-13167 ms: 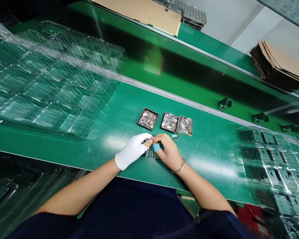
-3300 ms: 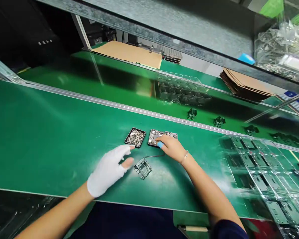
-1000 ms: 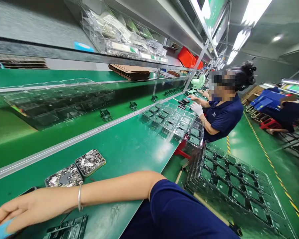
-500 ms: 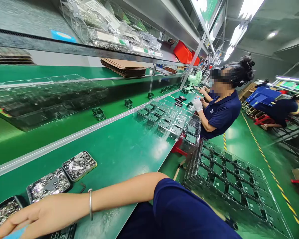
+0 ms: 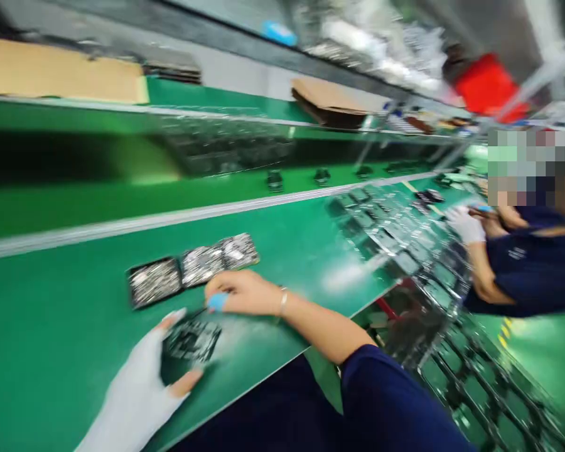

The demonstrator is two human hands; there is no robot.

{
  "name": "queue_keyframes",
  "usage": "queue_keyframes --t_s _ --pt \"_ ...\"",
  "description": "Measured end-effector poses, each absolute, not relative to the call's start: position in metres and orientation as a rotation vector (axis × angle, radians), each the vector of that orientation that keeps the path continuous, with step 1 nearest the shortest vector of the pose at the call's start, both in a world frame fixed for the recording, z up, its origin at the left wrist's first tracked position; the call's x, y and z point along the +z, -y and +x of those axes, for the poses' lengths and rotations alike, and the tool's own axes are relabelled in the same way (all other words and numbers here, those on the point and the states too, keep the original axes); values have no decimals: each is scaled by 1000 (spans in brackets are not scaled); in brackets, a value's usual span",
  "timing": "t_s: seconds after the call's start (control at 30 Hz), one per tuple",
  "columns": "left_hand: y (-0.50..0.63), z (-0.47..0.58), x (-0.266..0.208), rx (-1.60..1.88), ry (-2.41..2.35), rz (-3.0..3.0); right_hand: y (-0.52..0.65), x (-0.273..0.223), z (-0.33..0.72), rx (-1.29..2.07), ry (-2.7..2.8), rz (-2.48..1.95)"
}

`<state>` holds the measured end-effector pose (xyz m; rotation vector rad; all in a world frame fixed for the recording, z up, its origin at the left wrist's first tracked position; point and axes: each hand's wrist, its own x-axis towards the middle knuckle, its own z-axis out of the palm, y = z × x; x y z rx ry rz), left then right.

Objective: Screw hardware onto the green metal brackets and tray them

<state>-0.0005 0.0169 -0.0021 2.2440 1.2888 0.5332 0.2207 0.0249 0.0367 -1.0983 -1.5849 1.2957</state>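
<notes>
Two hands show where half a second ago only the right one did: the view has swung, bringing in the gloved left hand (image 5: 141,376) and nearly all of the dark green part (image 5: 193,339), of which only a piece showed then. The right hand (image 5: 247,292), earlier over the nearest of the trays (image 5: 131,290), is now just below the middle one. The part is at the surface's (image 5: 75,326) near side, between the left fingers, which spread wide around it, fingertips at ten o'clock and thumb at six; blur hides whether they grip it. The right fingers are at its one o'clock, bent close together, what they hold impossible to tell. The trays of shiny pieces run from its eleven o'clock to one.
</notes>
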Motion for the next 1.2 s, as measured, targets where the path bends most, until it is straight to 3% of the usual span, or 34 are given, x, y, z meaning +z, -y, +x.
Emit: queue_keyframes --t_s 0.1,0.63,0.87,0.93,1.1,1.2 --pt "-3 7 -1 411 -1230 2052 -23 30 223 1320 1551 -1106" --pt "-6 6 -1 676 -1121 1698 -15 28 205 1531 1607 -1128" --pt "-4 -2 -4 608 -1129 1895 -14 21 197 1719 1434 -1061" --pt "-4 -1 -3 639 -1166 1925 -14 22 197 1590 1506 -1079" --pt "0 -1 6 739 -1207 1971 -10 27 192 865 1942 -1044" --pt "4 -2 10 758 -1243 1961 -8 26 188 699 2061 -989"
